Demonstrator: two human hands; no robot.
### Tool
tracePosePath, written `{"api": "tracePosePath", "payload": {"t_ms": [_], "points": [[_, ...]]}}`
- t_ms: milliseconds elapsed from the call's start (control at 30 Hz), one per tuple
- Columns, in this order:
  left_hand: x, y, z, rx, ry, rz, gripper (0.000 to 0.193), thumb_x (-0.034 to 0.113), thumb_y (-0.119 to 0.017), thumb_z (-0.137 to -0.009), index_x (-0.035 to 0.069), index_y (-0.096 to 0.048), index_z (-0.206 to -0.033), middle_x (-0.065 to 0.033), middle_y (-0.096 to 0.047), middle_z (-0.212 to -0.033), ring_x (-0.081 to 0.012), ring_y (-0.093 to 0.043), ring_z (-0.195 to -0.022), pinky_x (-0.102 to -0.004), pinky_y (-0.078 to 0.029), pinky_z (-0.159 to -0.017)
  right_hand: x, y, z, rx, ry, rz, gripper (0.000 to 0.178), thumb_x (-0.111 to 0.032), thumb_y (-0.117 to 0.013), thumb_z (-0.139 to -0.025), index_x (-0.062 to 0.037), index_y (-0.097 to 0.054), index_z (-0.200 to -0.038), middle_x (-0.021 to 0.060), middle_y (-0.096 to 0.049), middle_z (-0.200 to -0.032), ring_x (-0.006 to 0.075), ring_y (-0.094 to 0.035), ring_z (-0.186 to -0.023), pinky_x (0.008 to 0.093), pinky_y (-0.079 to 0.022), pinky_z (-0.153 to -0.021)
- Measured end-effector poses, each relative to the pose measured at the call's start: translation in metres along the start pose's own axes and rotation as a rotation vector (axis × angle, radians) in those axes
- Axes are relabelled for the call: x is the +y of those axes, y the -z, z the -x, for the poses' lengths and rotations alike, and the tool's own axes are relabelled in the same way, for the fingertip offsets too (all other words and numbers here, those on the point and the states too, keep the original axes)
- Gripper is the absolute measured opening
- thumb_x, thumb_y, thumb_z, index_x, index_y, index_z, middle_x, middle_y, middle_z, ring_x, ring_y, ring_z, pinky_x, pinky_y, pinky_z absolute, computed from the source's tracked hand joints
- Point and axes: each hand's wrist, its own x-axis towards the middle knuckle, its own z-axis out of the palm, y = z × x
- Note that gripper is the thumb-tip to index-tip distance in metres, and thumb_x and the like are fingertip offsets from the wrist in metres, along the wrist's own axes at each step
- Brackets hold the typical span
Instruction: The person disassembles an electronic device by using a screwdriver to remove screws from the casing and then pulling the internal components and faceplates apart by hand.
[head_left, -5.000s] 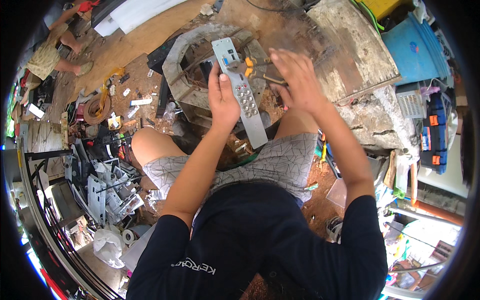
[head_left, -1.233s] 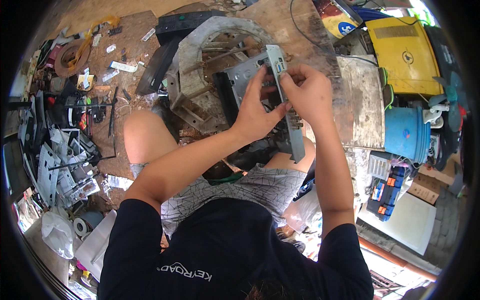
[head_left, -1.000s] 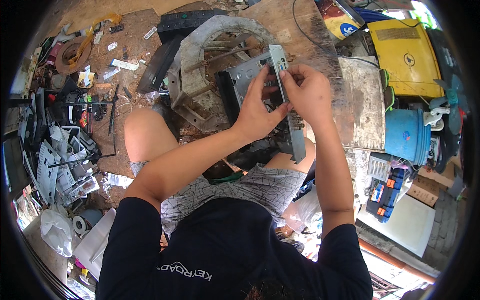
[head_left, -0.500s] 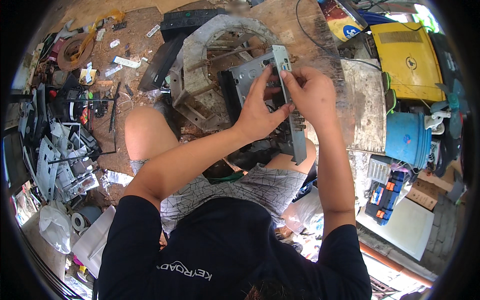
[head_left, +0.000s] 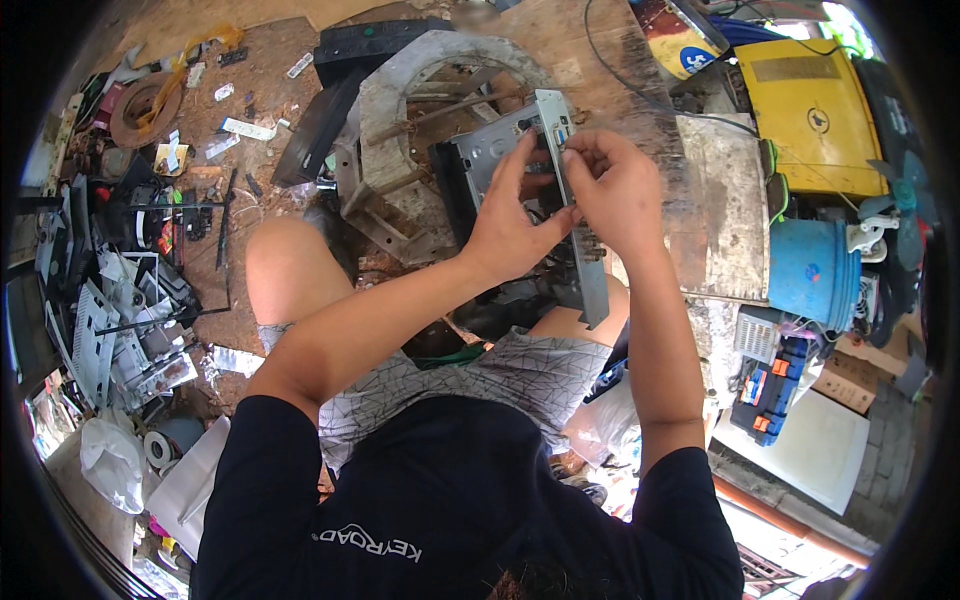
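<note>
A silver metal electronics chassis [head_left: 488, 150] with a black front stands tilted over my lap, propped near a worn octagonal wooden frame [head_left: 383, 112]. Its long metal back panel [head_left: 592, 290], carrying connectors, faces to the right. My left hand [head_left: 512, 218] grips the chassis by that panel, fingers reaching inside and thumb against the panel's edge. At the panel's upper part, beside a small blue port [head_left: 561, 133], my right hand [head_left: 618, 190] has its thumb and curled fingers pinched together. Whatever sits between those fingertips is hidden.
Black casing parts [head_left: 325, 130] lean behind the wooden frame. Scrap metal and plastic pieces [head_left: 140, 320] pile up at the left. To the right are a yellow case [head_left: 815, 120], a blue bucket [head_left: 812, 275] and a blue-black toolbox [head_left: 775, 395]. A black cable [head_left: 625, 85] crosses the wooden board.
The whole view has shifted slightly. Both hands stay at the chassis; the right fingers are curled a little more and the thumb sits slightly lower on the panel.
</note>
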Motion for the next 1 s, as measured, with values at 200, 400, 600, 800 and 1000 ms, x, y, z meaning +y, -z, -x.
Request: {"api": "tracePosePath", "payload": {"t_ms": [200, 400, 600, 800, 1000], "points": [[-0.008, -0.003, -0.001, 0.011, 0.011, 0.013, 0.099, 0.014, -0.082, -0.078, -0.002, -0.02, -0.154, -0.0187, -0.045, -0.139, -0.0268, -0.058, -0.119, -0.0395, -0.049, -0.1, 0.014, 0.015, 0.011, 0.258, 0.689, 0.283, 0.06, -0.024, -0.075, -0.083, -0.0225, -0.057, -0.141, 0.0115, -0.058, -0.126, 0.0309, -0.058, -0.102, 0.0406, -0.047, -0.084], [-0.005, -0.002, -0.003, -0.02, 0.045, 0.023, 0.099, 0.013, -0.08, -0.079, -0.003, -0.019, -0.155, -0.0187, -0.044, -0.142, -0.0264, -0.057, -0.121, -0.04, -0.049, -0.1, 0.005, 0.018, 0.018, 0.255, 0.694, 0.25, 0.059, -0.02, -0.076, -0.081, -0.0217, -0.06, -0.138, 0.0108, -0.06, -0.115, 0.0293, -0.057, -0.095, 0.0404, -0.045, -0.079], [-0.006, -0.001, -0.004, -0.008, 0.007, 0.012, 0.096, 0.01, -0.078, -0.08, -0.004, -0.018, -0.154, -0.0205, -0.044, -0.142, -0.0278, -0.058, -0.119, -0.0407, -0.049, -0.1, 0.002, 0.016, 0.021, 0.303, 0.727, 0.293, 0.059, -0.016, -0.076, -0.079, -0.0094, -0.061, -0.135, 0.0075, -0.055, -0.114, 0.0266, -0.054, -0.096, 0.039, -0.045, -0.081], [-0.004, -0.001, -0.004, -0.021, 0.012, 0.008, 0.096, 0.006, -0.077, -0.08, -0.004, -0.017, -0.154, -0.0198, -0.043, -0.141, -0.0265, -0.059, -0.119, -0.0388, -0.05, -0.101, 0.002, 0.016, 0.021, 0.327, 0.755, 0.32, 0.054, -0.015, -0.074, -0.078, -0.0082, -0.065, -0.13, 0.0029, -0.052, -0.115, 0.0235, -0.052, -0.097, 0.0372, -0.045, -0.083], [0.0, 0.0, -0.002, -0.025, 0.004, -0.004, 0.095, 0.004, -0.075, -0.081, -0.004, -0.017, -0.155, -0.0193, -0.043, -0.14, -0.0253, -0.058, -0.118, -0.0379, -0.05, -0.1, -0.002, 0.016, 0.022, 0.353, 0.767, 0.321, 0.051, -0.014, -0.074, -0.077, -0.0056, -0.067, -0.127, 0.0011, -0.054, -0.114, 0.0217, -0.051, -0.095, 0.0355, -0.045, -0.082]]}}
